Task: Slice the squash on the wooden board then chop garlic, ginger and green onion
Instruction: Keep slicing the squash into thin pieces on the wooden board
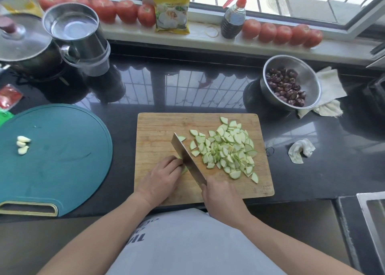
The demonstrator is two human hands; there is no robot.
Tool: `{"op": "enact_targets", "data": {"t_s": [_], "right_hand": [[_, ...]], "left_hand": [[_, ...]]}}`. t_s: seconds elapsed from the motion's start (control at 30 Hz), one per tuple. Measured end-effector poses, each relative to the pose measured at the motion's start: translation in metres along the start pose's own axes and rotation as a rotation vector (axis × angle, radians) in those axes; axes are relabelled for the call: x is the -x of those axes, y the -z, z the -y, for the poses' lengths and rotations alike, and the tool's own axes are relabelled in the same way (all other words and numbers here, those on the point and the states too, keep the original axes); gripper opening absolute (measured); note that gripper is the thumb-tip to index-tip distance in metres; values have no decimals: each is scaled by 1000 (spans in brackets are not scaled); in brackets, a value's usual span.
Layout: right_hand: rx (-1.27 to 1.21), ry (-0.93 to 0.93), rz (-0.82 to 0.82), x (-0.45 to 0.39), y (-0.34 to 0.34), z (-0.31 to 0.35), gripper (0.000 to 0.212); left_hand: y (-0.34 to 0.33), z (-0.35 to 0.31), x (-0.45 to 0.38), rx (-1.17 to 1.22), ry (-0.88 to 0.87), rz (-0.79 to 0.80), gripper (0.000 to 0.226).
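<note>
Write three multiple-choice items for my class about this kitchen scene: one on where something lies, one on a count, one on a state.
1. Where do the peeled garlic cloves lie?
A. on the round teal board
B. on the wooden board
C. in the steel bowl

2. How many garlic cloves show?
A. one
B. three
C. six

3. What is the right hand doing?
A. resting flat on the counter
B. holding the cleaver by its handle
C. lifting a tomato

Answers:
1 A: the cloves sit near the left edge of the teal board, away from the wooden board.
2 B: three pale cloves lie close together.
3 B: its grip closes on the handle of the cleaver, whose blade meets the squash piece under the left hand, beside the cut squash slices.
</note>
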State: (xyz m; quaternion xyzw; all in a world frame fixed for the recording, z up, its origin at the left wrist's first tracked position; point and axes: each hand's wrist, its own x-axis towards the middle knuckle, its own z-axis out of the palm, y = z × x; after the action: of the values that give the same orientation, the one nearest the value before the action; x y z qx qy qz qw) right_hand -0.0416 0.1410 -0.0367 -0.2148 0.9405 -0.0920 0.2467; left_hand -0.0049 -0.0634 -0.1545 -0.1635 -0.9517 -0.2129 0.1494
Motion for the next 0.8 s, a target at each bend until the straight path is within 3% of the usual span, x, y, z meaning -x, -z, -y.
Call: {"op": "enact_targets", "data": {"t_s": [0.57, 0.8], "right_hand": [[49, -55, 40, -16, -12, 8, 21], [-57, -60, -94, -42, -12, 15, 22]], "left_hand": [[6, -3, -4, -5, 3, 40, 21], [26, -14, -12, 93, 118, 107, 32]]}}
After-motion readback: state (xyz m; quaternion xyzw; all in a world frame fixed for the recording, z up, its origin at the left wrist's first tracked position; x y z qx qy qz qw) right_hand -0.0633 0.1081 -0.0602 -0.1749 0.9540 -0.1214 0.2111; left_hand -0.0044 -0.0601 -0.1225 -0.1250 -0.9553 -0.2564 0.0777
